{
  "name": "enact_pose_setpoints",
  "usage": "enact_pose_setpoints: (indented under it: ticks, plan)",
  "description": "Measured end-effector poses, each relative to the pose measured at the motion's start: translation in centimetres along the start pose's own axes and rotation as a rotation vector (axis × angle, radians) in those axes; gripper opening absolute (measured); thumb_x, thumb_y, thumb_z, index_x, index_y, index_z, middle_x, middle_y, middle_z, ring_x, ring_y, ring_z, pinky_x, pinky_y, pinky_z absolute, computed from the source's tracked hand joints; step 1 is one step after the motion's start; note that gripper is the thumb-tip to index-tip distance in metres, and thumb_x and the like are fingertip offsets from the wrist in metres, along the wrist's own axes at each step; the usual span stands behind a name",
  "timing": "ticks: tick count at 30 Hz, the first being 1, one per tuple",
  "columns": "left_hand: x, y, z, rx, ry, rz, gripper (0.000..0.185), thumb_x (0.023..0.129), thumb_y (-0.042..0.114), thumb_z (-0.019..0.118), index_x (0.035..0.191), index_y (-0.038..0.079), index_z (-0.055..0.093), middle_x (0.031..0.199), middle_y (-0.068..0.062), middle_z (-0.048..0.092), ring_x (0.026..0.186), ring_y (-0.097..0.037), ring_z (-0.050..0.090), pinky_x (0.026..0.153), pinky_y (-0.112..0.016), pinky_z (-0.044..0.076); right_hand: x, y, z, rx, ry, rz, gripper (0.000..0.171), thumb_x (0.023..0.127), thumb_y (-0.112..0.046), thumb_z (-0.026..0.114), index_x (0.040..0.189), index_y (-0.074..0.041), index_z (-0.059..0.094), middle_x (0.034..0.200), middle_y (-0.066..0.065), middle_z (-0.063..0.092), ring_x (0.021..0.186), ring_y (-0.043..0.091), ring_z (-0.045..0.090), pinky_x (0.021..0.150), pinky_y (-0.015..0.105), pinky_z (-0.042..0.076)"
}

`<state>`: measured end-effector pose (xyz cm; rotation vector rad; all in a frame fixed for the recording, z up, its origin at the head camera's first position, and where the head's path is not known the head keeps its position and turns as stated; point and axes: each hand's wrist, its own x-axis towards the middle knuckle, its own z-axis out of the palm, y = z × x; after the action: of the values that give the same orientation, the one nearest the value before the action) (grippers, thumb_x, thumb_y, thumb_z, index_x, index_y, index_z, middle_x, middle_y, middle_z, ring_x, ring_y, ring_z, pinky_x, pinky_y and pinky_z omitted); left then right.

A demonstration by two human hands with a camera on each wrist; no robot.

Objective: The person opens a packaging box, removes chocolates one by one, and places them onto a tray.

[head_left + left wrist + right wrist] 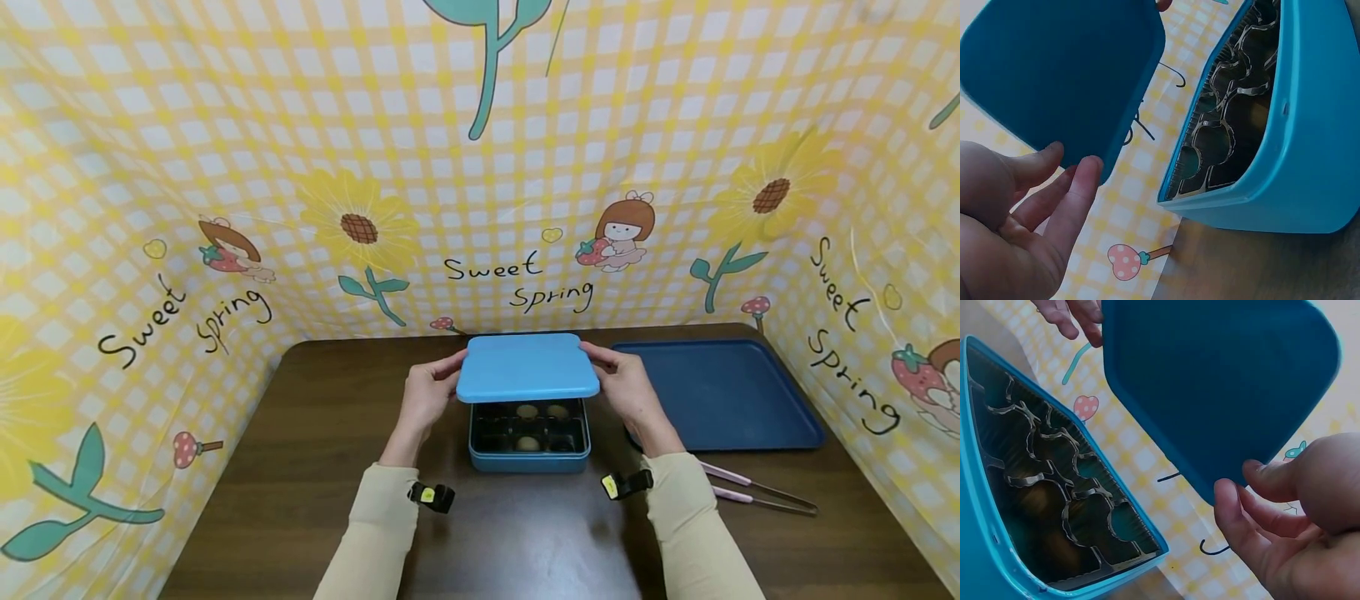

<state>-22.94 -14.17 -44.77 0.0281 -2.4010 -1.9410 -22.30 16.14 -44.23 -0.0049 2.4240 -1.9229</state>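
Both hands hold a light blue rectangular lid [527, 368] by its two sides, raised and tilted above a blue box [529, 462]. My left hand [426, 398] pinches the lid's left edge between thumb and fingers. On the opposite side, my right hand [630, 396] pinches the right edge the same way. Inside the box is a dark divider [1041, 469] with several wavy-walled compartments. A few round brownish items [528, 444] sit in some of them. The lid's underside [1066, 69] faces the wrist cameras, and the lid hides the box's back part in the head view.
A dark blue tray [723, 396] lies at the right rear of the brown wooden table [300, 500]. Tongs with pink handles [757, 492] rest in front of it, partly behind the right forearm. Yellow checked cloth [487, 192] surrounds the table's back and sides.
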Motion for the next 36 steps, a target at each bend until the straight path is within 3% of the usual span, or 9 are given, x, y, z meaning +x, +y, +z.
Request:
enact_pose_setpoints:
  ticks: [5, 7, 11, 14, 18, 23, 27, 33, 36]
  plan:
    - [0.08, 0.06, 0.06, -0.031, 0.009, 0.009, 0.028, 0.098, 0.003, 0.064, 0.125, 0.007, 0.073, 0.118, -0.019, 0.071, 0.081, -0.022, 0.072, 0.072, -0.036, 0.061, -0.02, -0.02, -0.08, 0.029, -0.019, -0.023, 0.045, 0.106, -0.001, 0.047, 0.15, -0.013, 0.051, 0.122, 0.024, 0.061, 0.093, 0.032, 0.063, 0.078, 0.041, 0.057]
    - [0.07, 0.08, 0.12, -0.023, 0.02, 0.017, 0.028, 0.098, 0.002, 0.064, 0.124, 0.006, 0.074, 0.116, -0.019, 0.072, 0.08, -0.024, 0.072, 0.075, -0.041, 0.061, -0.03, 0.02, -0.08, 0.028, -0.022, -0.032, 0.045, 0.106, 0.0, 0.046, 0.149, -0.012, 0.052, 0.113, 0.025, 0.061, 0.091, 0.029, 0.062, 0.078, 0.042, 0.057]
    - [0.05, 0.13, 0.29, -0.03, 0.038, 0.025, 0.026, 0.097, 0.004, 0.067, 0.122, 0.005, 0.075, 0.107, -0.023, 0.073, 0.078, -0.019, 0.071, 0.077, -0.045, 0.06, -0.03, 0.07, -0.02, 0.027, -0.016, -0.042, 0.041, 0.107, -0.004, 0.046, 0.148, -0.008, 0.053, 0.111, 0.028, 0.059, 0.093, 0.029, 0.061, 0.076, 0.041, 0.058]
    - [-0.02, 0.25, 0.43, -0.037, 0.051, 0.023, 0.025, 0.096, 0.006, 0.07, 0.12, 0.002, 0.075, 0.103, -0.027, 0.073, 0.077, -0.018, 0.071, 0.074, -0.042, 0.061, -0.04, 0.12, 0.07, 0.025, 0.004, -0.048, 0.033, 0.108, -0.007, 0.047, 0.137, 0.001, 0.06, 0.111, 0.028, 0.059, 0.093, 0.028, 0.061, 0.073, 0.039, 0.058]
    - [-0.2, 0.5, 0.64, -0.012, 0.067, 0.017, 0.026, 0.095, 0.009, 0.071, 0.119, -0.001, 0.074, 0.102, -0.025, 0.074, 0.083, -0.028, 0.073, 0.075, -0.041, 0.061, -0.05, 0.13, 0.24, 0.016, 0.048, -0.05, 0.028, 0.108, -0.01, 0.047, 0.124, 0.005, 0.064, 0.105, 0.025, 0.062, 0.088, 0.026, 0.061, 0.072, 0.041, 0.059]
    - [-0.27, 0.6, 0.92, 0.022, 0.094, 0.019, 0.029, 0.095, 0.013, 0.072, 0.12, -0.001, 0.074, 0.102, -0.021, 0.075, 0.089, -0.036, 0.073, 0.085, -0.052, 0.057, -0.06, 0.18, 0.49, -0.021, 0.096, -0.041, 0.038, 0.108, -0.018, 0.052, 0.141, 0.001, 0.058, 0.101, 0.026, 0.064, 0.08, 0.03, 0.063, 0.069, 0.041, 0.058]
    - [-0.32, 0.41, 0.97, 0.078, 0.123, 0.036, 0.029, 0.095, 0.018, 0.072, 0.118, 0.0, 0.075, 0.106, -0.018, 0.075, 0.091, -0.035, 0.072, 0.083, -0.051, 0.058, -0.11, 0.27, 0.58, -0.064, 0.124, -0.042, 0.041, 0.107, -0.022, 0.054, 0.14, 0.001, 0.059, 0.102, 0.021, 0.06, 0.084, 0.039, 0.061, 0.065, 0.034, 0.053]
    - [-0.34, 0.35, 0.97, 0.13, 0.15, 0.066, 0.029, 0.095, 0.02, 0.073, 0.116, 0.001, 0.076, 0.114, -0.017, 0.073, 0.095, -0.025, 0.07, 0.068, -0.028, 0.054, -0.22, 0.19, 0.54, -0.097, 0.13, -0.053, 0.041, 0.107, -0.024, 0.054, 0.139, 0.001, 0.06, 0.103, 0.017, 0.058, 0.088, 0.041, 0.058, 0.062, 0.029, 0.047]
    - [-0.35, 0.43, 0.95, 0.123, 0.148, 0.051, 0.029, 0.096, 0.021, 0.072, 0.117, 0.001, 0.076, 0.116, -0.016, 0.073, 0.099, -0.022, 0.07, 0.072, -0.028, 0.055, -0.27, 0.17, 0.55, -0.103, 0.125, -0.046, 0.041, 0.106, -0.025, 0.054, 0.139, 0.0, 0.061, 0.096, 0.018, 0.058, 0.082, 0.04, 0.057, 0.06, 0.03, 0.044]
